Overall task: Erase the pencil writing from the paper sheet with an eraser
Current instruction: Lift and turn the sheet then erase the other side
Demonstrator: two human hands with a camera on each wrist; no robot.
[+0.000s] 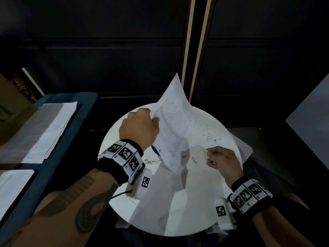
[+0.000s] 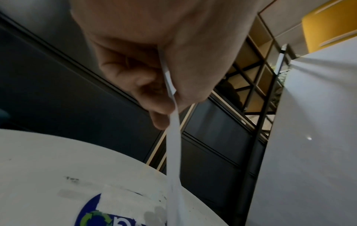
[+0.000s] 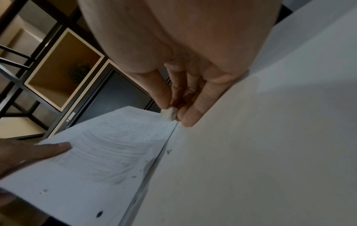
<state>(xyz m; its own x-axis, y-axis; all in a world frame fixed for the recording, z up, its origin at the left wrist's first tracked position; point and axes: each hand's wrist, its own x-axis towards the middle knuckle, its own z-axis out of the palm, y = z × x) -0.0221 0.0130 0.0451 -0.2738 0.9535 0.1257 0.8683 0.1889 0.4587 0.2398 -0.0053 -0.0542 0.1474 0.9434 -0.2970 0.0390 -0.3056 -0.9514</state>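
White paper sheet point(image 1: 175, 122) lifted and tilted above a round white table point(image 1: 178, 202).
Left hand point(image 1: 138, 127) pinches its edge; right hand point(image 1: 222, 161) pinches a small eraser point(image 3: 169, 113) beside the sheet's lower edge.

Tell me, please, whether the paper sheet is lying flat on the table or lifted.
Lifted and tilted. The left hand pinches one edge of the paper sheet, raising it off the round white table.
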